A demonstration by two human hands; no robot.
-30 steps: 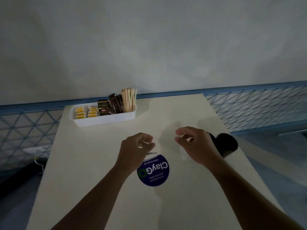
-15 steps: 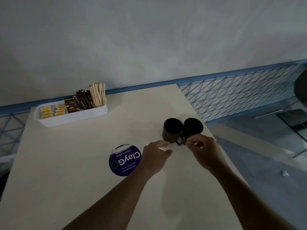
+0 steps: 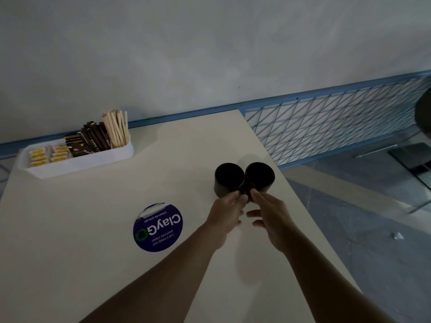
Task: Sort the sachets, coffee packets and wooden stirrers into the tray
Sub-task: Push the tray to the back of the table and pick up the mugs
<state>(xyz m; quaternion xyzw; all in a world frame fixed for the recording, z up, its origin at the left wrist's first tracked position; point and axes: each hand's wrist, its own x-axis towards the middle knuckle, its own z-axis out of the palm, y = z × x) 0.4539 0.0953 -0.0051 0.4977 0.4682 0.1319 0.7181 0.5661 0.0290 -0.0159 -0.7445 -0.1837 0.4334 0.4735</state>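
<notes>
Both hands at black mugs

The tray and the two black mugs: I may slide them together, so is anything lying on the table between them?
No. In the head view the table is bare between the tray and the mugs.

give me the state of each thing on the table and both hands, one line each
tray: upright, filled
yellow sachets: in the tray's left end
coffee packets: standing in the middle
wooden stirrers: standing at the right end
left mug: upright, touching the right mug
right mug: upright
left hand: fingers at the left mug
right hand: fingers at the mug handles
</notes>
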